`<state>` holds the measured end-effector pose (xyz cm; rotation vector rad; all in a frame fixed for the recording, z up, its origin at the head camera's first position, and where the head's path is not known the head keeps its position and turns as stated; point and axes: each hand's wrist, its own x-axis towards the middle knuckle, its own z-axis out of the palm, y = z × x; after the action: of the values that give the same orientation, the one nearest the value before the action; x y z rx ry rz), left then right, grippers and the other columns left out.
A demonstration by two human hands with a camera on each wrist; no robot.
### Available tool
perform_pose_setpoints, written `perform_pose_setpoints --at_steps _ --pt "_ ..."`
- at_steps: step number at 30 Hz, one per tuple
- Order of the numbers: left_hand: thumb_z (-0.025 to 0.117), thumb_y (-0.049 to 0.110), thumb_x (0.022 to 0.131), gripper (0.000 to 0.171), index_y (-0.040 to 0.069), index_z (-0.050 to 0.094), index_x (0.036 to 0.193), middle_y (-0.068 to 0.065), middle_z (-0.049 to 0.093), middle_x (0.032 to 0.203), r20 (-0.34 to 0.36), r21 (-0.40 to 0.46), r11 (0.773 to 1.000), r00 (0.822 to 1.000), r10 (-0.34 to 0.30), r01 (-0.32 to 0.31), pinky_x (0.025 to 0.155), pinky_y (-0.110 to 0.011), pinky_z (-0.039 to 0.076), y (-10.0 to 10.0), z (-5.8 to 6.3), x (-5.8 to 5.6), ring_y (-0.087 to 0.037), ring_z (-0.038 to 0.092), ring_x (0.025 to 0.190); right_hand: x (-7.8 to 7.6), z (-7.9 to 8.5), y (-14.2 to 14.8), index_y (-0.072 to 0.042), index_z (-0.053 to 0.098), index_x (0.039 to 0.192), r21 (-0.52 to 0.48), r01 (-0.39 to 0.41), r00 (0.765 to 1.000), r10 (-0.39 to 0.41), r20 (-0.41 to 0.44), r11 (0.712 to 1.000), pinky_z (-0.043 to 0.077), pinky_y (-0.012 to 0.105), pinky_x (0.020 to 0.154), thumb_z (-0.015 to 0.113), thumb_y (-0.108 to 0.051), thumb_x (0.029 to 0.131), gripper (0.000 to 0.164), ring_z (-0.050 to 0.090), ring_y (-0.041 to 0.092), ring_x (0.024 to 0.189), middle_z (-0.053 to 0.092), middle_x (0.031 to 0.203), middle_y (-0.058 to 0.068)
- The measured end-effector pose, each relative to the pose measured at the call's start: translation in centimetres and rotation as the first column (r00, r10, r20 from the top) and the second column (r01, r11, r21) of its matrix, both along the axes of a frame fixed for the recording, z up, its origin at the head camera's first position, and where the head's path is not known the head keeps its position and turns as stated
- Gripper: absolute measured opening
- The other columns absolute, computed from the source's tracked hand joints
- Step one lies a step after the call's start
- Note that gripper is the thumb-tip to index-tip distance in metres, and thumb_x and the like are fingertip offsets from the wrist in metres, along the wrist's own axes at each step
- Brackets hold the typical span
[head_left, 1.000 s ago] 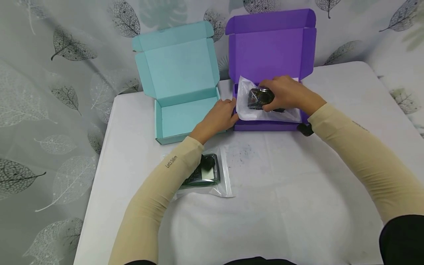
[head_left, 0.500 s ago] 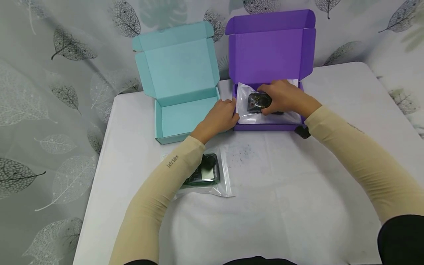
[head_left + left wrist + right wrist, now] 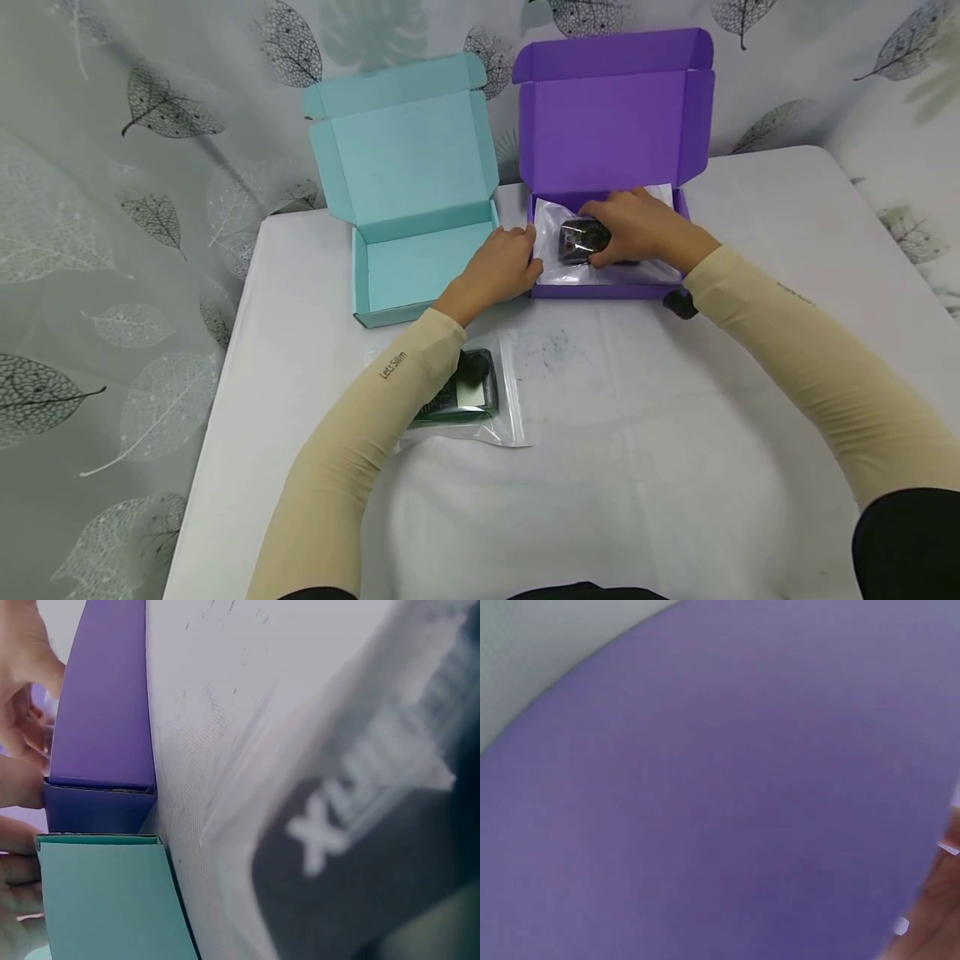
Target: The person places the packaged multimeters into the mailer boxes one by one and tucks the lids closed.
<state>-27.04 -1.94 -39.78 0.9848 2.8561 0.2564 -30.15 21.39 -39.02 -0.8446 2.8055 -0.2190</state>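
Note:
In the head view, my right hand (image 3: pixel 637 225) reaches into the open purple box (image 3: pixel 600 292) and grips a black, rounded item (image 3: pixel 582 242) sealed in a clear plastic bag (image 3: pixel 551 265). The bag lies within the box, with a white corner showing at its back. My left hand (image 3: pixel 501 265) holds the purple box's left wall, its fingertips partly hidden there. Left of it stands an open teal box (image 3: pixel 405 262). In the left wrist view, fingers rest at the corner of the purple box (image 3: pixel 105 697), beside the teal box (image 3: pixel 112 900).
A clear zip bag (image 3: pixel 510 425) with a dark green and black packet (image 3: pixel 468 396) lies under my left forearm. White lettering shows on the packet (image 3: pixel 330 832) in the left wrist view. Purple cardboard (image 3: pixel 727 787) fills most of the right wrist view. A leaf-patterned curtain (image 3: pixel 150 217) hangs behind the table.
My right hand has lowered the bagged black item slightly, down and toward the front of the purple box. The left hand stays at the wall. The view has shifted slightly.

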Motion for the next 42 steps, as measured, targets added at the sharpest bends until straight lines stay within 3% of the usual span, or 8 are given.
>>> perform_pose_setpoints --at_steps 3,10,17,31,42 --pt "0.048 0.023 0.093 0.054 -0.010 0.040 0.135 -0.020 0.057 0.119 0.004 0.006 1.000 1.000 -0.001 0.001 0.102 -0.040 0.028 0.08 0.07 0.09 -0.030 0.053 0.109 0.08 -0.16 -0.03 -0.005 0.052 0.128 0.024 0.011 1.000 -0.011 0.007 1.000 0.029 0.055 0.093 0.077 -0.041 0.069 0.073 0.050 0.032 0.100 0.059 0.110 0.016" --pt "0.047 0.023 0.093 0.055 -0.010 0.038 0.136 -0.019 0.056 0.120 0.017 -0.002 1.000 1.000 0.012 -0.012 0.103 -0.040 0.026 0.10 0.18 0.17 -0.029 0.052 0.112 0.23 -0.20 -0.16 -0.008 0.050 0.130 0.026 0.049 0.998 -0.050 0.027 0.998 0.043 0.051 0.077 0.077 -0.042 0.069 0.075 0.052 0.030 0.096 0.057 0.110 0.016" --pt "0.048 0.023 0.093 0.055 -0.010 0.038 0.136 -0.019 0.057 0.119 0.008 0.009 1.000 1.000 0.006 -0.006 0.103 -0.041 0.026 0.04 -0.03 0.15 -0.029 0.053 0.110 0.48 -0.12 -0.23 -0.008 0.049 0.131 0.028 0.054 0.998 -0.055 0.040 0.998 0.044 0.052 0.075 0.077 -0.042 0.070 0.076 0.052 0.031 0.097 0.057 0.110 0.017" --pt "0.049 0.023 0.093 0.056 -0.010 0.038 0.136 -0.020 0.056 0.121 -0.001 0.025 1.000 1.000 0.010 -0.010 0.105 -0.042 0.025 -0.04 -0.24 0.08 -0.029 0.052 0.112 0.36 -0.59 0.08 -0.009 0.045 0.134 0.034 0.091 0.987 -0.095 0.128 0.995 0.042 0.052 0.082 0.075 -0.045 0.073 0.077 0.051 0.030 0.099 0.055 0.117 0.016" --pt "0.049 0.023 0.093 0.056 -0.011 0.038 0.136 -0.020 0.057 0.118 -0.010 0.036 0.999 1.000 -0.001 0.001 0.104 -0.041 0.026 -0.08 -0.33 0.11 -0.030 0.053 0.109 0.57 -0.66 0.16 -0.002 0.041 0.137 0.010 0.050 0.991 -0.051 0.126 0.999 0.037 0.055 0.091 0.075 -0.040 0.076 0.080 0.047 0.037 0.113 0.049 0.127 0.023"
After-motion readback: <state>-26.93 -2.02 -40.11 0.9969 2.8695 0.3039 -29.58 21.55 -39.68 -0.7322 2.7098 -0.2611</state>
